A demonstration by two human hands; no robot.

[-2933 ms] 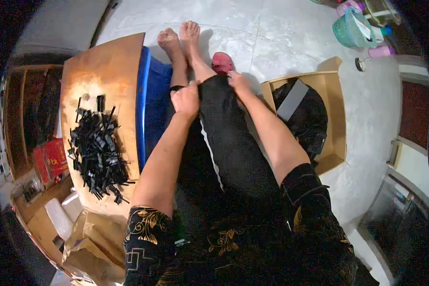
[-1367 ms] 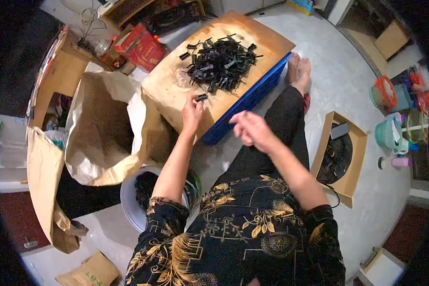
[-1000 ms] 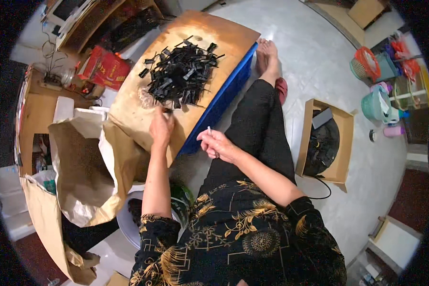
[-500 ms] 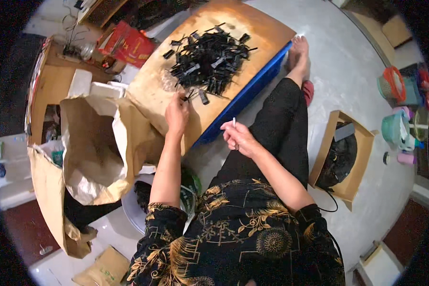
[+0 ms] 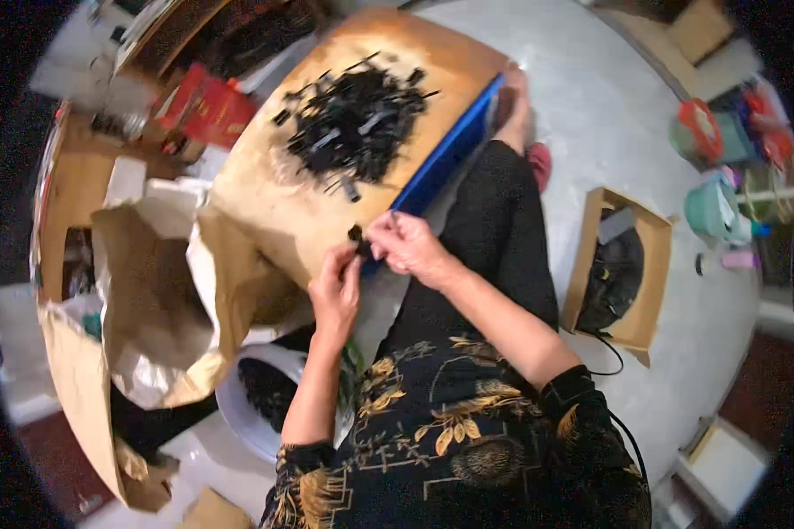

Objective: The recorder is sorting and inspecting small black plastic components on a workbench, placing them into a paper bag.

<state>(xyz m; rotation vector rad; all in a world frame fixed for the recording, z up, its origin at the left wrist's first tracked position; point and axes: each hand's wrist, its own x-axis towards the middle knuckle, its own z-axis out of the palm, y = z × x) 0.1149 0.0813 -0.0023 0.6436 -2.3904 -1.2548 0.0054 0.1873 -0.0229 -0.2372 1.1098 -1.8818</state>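
Close together in front of me, both hands meet over the near right edge of a tan board [image 5: 256, 198]. My left hand [image 5: 335, 295] pinches a small black plastic piece [image 5: 356, 235] between thumb and fingertips. Against that piece, my right hand [image 5: 413, 249] is closed in a fist-like grip around a thin silvery tool, mostly hidden by the fingers now. A heap of similar black plastic pieces [image 5: 355, 123] lies farther out on the board. Some have long thin stems.
To the left, a large brown paper sack [image 5: 205, 291] gapes open. Below it stands a white bucket [image 5: 229, 397] holding dark pieces. At the right, a cardboard tray [image 5: 648, 304] with a black item rests on the floor. My leg stretches along the board's blue side [image 5: 450, 145].
My left hand has drawn back from the heap with a black piece. My right hand has moved left to meet it. The whole view has shifted slightly.
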